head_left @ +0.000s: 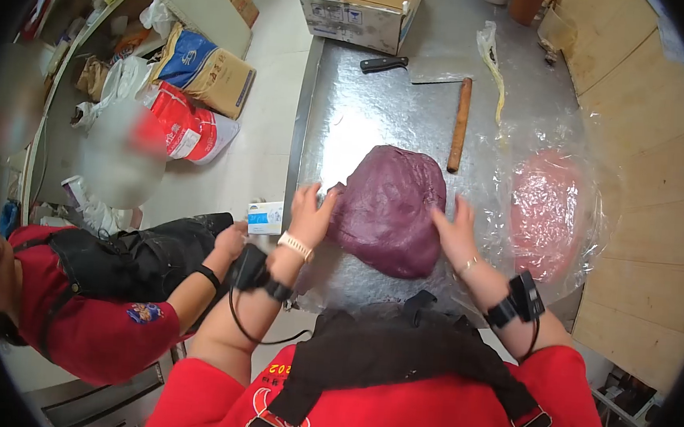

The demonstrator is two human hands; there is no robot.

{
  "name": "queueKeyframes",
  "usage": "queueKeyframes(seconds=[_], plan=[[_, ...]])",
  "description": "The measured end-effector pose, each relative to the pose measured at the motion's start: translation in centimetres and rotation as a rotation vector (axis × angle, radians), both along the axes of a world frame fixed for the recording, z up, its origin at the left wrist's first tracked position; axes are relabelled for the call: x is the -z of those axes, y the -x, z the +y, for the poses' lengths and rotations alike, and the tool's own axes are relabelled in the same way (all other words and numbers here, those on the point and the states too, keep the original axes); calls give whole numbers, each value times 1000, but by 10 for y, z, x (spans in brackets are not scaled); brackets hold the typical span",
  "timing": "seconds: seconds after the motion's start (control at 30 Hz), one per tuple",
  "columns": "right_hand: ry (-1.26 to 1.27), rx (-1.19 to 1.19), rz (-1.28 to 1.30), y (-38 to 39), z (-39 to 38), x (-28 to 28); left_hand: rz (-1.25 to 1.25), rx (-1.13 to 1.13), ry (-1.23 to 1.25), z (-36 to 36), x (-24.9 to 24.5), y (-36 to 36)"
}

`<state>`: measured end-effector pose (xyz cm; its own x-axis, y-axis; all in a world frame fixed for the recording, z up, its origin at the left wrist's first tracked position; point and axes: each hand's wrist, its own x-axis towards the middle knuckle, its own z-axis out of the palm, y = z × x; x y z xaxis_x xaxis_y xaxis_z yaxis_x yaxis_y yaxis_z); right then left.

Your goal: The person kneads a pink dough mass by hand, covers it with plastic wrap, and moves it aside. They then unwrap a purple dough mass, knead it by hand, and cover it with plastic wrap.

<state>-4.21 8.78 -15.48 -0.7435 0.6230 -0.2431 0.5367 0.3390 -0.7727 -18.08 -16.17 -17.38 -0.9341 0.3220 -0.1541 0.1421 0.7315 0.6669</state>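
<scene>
A large lump of purple dough (390, 213) lies on the metal table (325, 124) in front of me. At its left edge is my left hand (309, 219), fingers stretched out and the thumb side against the dough. My right hand (458, 232) is on the other side, fingers apart, with the thumb touching the dough's right edge. Neither hand is wrapped round anything. Beyond the dough lie a wooden rolling pin (460, 125) and a cleaver (386, 64) with a black handle. To the right, a flat pink slab (547, 213) rests under clear plastic film.
A cardboard box (357, 22) stands at the table's far end. A twisted plastic wrapper (491, 69) lies near the rolling pin. At the left edge, another person (103, 283) stands close, their hand by a small blue-and-white box (264, 218). Sacks (205, 70) stand by the shelves.
</scene>
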Motion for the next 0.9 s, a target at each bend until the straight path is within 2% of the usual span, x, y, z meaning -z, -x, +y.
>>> queueKeyframes(seconds=[0.03, 0.07, 0.17, 0.27, 0.3, 0.4, 0.47, 0.53, 0.6, 0.63, 0.7, 0.73, 0.77, 0.8, 0.9], plan=[[450, 17, -55, -15, -4, -9, -123, -135, 84, -5, 0, -11], [900, 31, -108, -26, -7, -18, -286, -98, 26, -4, -2, -15], [1071, 53, 104, -23, -29, 27, -732, 69, -210, 8, 0, -13], [1214, 70, 80, 5, -40, 12, -1126, -101, -713, 25, 21, -28], [1272, 101, 132, 9, -38, 9, -1228, -150, -863, 32, -10, -35], [1087, -37, 246, 17, -30, 12, -1064, -376, -979, 52, -6, -68], [611, -153, 213, 15, -22, 24, -909, -98, -389, 48, -13, -53], [167, -311, 114, -1, -8, 26, -779, 175, 435, 26, -13, -24], [-137, -262, 121, -24, -10, 3, -131, 167, 876, 16, -50, -40], [-287, -244, 130, -32, -13, -10, 113, 164, 680, 13, -48, -42], [-497, -462, 184, -27, -17, -31, 618, 139, 265, 15, -46, -32], [-600, -568, 212, -23, -23, -36, 649, 230, 114, 29, -46, -37], [-663, -607, 212, -18, -34, -28, 442, 291, 67, 48, -46, -55], [-692, -641, 184, -18, -35, -12, 447, 478, 106, 61, -13, -61], [-713, -707, 171, -30, -36, 19, 499, 458, 242, 56, 8, -89]])
